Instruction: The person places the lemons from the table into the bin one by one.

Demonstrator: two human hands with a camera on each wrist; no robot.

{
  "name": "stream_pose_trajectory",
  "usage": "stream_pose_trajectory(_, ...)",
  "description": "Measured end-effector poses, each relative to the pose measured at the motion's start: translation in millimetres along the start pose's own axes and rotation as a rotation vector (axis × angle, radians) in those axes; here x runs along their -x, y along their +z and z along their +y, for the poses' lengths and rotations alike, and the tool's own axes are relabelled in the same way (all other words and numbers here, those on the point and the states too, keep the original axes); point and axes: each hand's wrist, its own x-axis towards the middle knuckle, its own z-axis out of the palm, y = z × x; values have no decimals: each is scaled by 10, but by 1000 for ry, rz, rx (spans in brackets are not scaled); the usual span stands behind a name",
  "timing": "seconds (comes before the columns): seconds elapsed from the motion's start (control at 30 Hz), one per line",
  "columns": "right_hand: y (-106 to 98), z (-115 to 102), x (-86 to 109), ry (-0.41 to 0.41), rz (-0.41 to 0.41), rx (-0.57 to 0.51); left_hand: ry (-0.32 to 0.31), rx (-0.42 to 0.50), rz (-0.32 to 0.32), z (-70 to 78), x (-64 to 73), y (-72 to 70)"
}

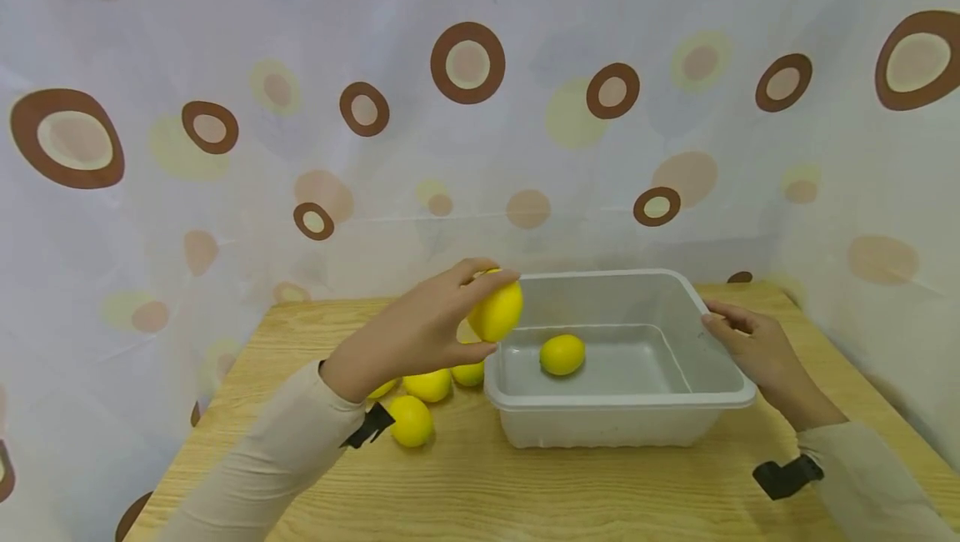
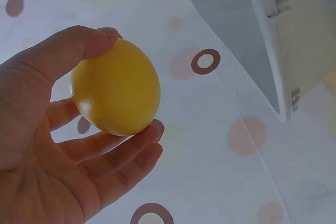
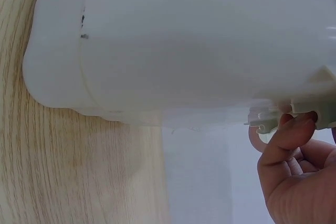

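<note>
My left hand (image 1: 416, 329) holds a yellow lemon (image 1: 498, 313) between thumb and fingertips, raised beside the left rim of a pale grey plastic tub (image 1: 622, 400). In the left wrist view the lemon (image 2: 118, 87) shows smooth and shiny, with the thumb on top and the fingers beneath. Inside the tub, toward its left side, lies another lemon (image 1: 562, 355). At the tub's right edge, my right hand (image 1: 761, 363) grips the rim. The right wrist view has the tub's outer wall (image 3: 184, 40) close up, the thumb and curled fingers at its edge.
Several more lemons (image 1: 411, 422) lie on the wooden table (image 1: 585, 492) left of the tub, some partly hidden behind my left hand and wrist. A pale curtain (image 1: 405, 158) with brown and yellow spots hangs behind the table and along its sides.
</note>
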Motion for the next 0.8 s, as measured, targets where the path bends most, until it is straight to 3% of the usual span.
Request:
stream_pose_trajectory(0.33, -8, 41, 2, 1, 1, -5, 53, 10, -77, 104, -500, 102)
stream_pose_trajectory(0.53, -9, 47, -6, -1, 6, -21, -5, 61, -146, 126, -793, 234)
stream_pose_trajectory(0.8, -6, 84, -21, 8, 7, -37, -55, 45, -228, 151, -1084, 428)
